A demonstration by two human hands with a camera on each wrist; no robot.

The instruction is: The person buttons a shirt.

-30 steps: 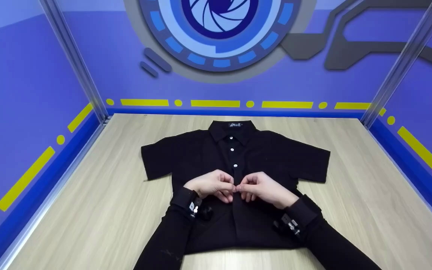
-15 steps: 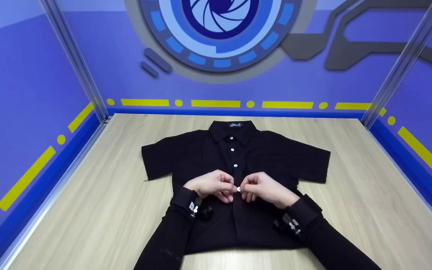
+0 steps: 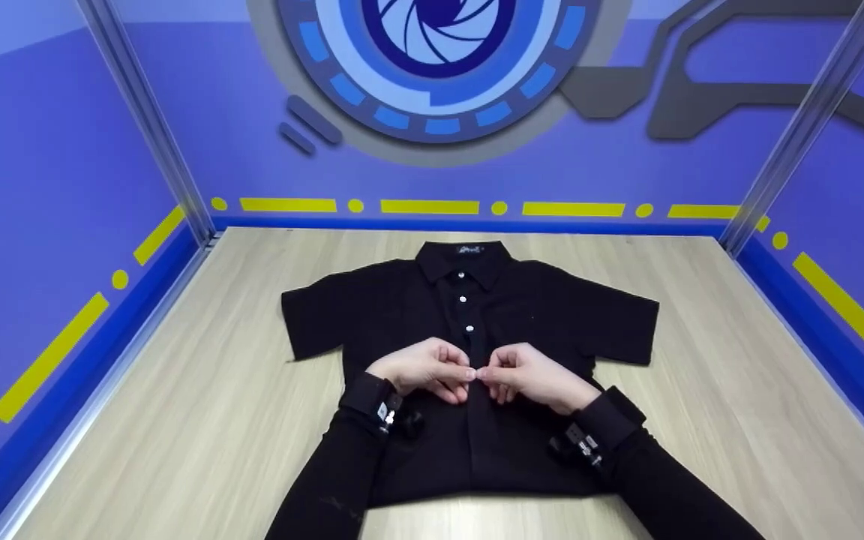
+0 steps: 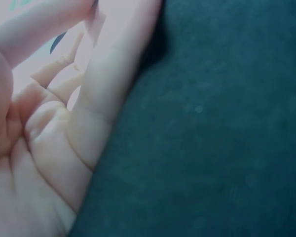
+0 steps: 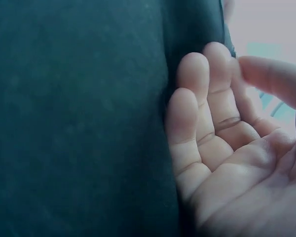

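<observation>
A black short-sleeved shirt point(image 3: 537, 300) lies front up on the table, its collar away from me. Several white buttons run down its front; the lowest visible button point(image 3: 469, 328) sits just above my hands. My left hand point(image 3: 426, 370) pinches the shirt's front placket between thumb and forefinger. From the other side, my right hand point(image 3: 533, 377) pinches at the same spot, and the two sets of fingertips meet, covering the button there. In the right wrist view, the other fingers point(image 5: 182, 116) rest curled against the dark cloth. The left wrist view shows the palm point(image 4: 44, 148) beside the cloth.
The shirt lies on a light wood table point(image 3: 199, 405). Blue panels with yellow dashes point(image 3: 432, 206) enclose its back and sides, with metal posts point(image 3: 151, 112) at the rear corners. Dark wrist straps with small cameras point(image 3: 588, 442) sit on both wrists.
Half a second ago a white button showed between the fingertips; now the fingertips have closed together over it. Both hands stay at the same place on the placket.
</observation>
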